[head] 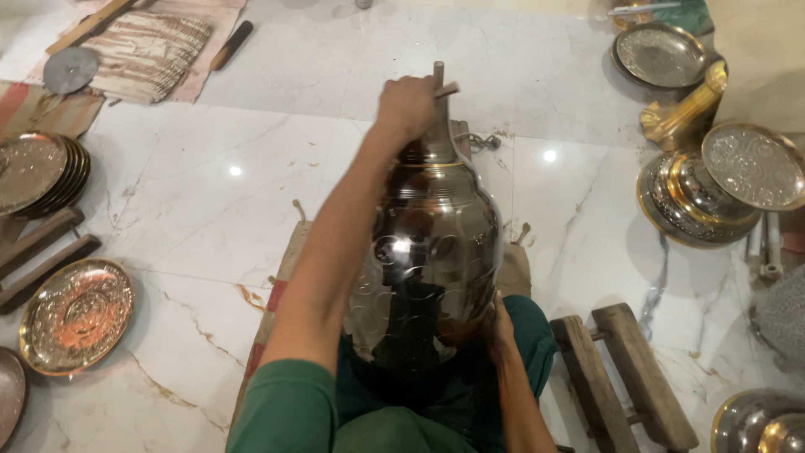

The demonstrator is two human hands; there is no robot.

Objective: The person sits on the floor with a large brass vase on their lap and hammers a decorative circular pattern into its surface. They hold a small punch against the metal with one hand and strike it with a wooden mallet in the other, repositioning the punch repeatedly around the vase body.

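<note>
A large shiny dark metal vase (432,268) with engraved swirls lies tilted on my lap, its neck pointing away from me. My left hand (408,105) is closed around the narrow neck, near a thin metal tool (440,77) that sticks up beside my fingers. My right hand (501,329) presses against the vase's lower right side, fingers spread on the metal. Both sleeves are green.
Engraved brass plates (75,315) and a plate stack (38,172) lie at left. More decorated plates (660,54) and a brass vessel (696,197) sit at right. A wooden frame (625,373) lies by my right knee on the marble floor.
</note>
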